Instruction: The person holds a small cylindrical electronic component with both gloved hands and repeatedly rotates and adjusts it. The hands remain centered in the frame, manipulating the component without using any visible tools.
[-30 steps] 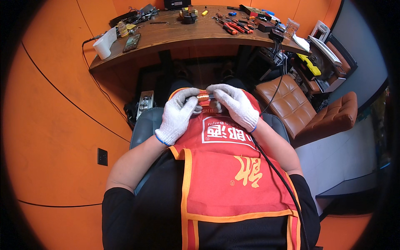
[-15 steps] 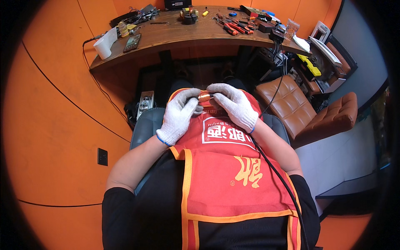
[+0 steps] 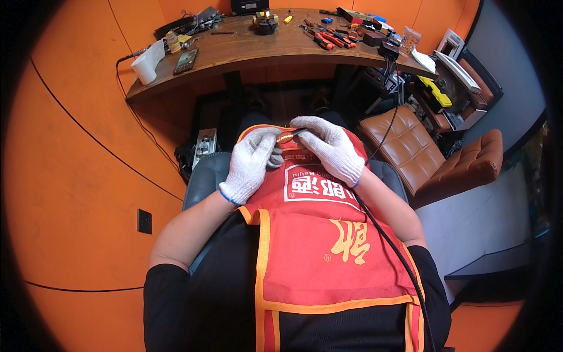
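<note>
Above my lap, a small copper-wound coil (image 3: 285, 138) with dark ends is held between my two gloved hands. My left hand (image 3: 249, 167), in a white knitted glove, pinches its left end between thumb and fingers. The fingers of my right hand (image 3: 331, 151), gloved the same way, are closed on the dark right end. The coil lies tilted, its left end lower. Part of it is hidden by my fingertips. Beneath both hands is the red apron (image 3: 340, 281) with orange edging that I wear.
Ahead stands a wooden desk (image 3: 234, 50) with red-handled pliers (image 3: 328, 40), a phone (image 3: 186, 61), a paper roll (image 3: 144, 69) and a dark metal fixture (image 3: 265, 24). A brown padded chair (image 3: 404, 146) is at my right. A black cable (image 3: 390, 249) runs across my apron.
The coil has tipped, its left end going down a little. My left fingers and thumb have shifted slightly around it, while my right hand stays almost in place.
</note>
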Motion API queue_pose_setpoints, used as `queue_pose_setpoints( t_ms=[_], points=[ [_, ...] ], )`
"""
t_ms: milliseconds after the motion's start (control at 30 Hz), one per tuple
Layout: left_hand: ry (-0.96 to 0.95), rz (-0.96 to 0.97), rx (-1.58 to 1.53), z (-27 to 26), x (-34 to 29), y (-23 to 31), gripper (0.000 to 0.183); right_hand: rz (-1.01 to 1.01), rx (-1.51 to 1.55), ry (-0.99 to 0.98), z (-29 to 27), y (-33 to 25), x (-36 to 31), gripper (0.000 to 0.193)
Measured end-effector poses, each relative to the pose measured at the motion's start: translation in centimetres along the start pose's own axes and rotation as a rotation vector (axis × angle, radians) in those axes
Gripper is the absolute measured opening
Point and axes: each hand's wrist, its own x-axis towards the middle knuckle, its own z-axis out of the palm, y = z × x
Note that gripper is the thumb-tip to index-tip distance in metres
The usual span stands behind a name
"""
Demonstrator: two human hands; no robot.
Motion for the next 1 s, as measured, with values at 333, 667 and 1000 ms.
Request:
queue_pose_setpoints(
  t_ms=[333, 667, 1000],
  points=[
    [0.007, -0.087, -0.061, -0.5, 0.0, -0.4, 0.03, -0.048, -0.112, 0.017, 0.0, 0.7, 0.3, 0.033],
    [0.025, 0.037, -0.063, 0.1, 0.0, -0.6, 0.027, 0.011, -0.005, 0.072, 0.3, 1.0, 0.4, 0.033],
    [0.039, 0.121, -0.001, 0.5, 0.1, -0.8, 0.028, 0.134, 0.01, 0.036, -0.4, 0.9, 0.2, 0.033]
  ],
)
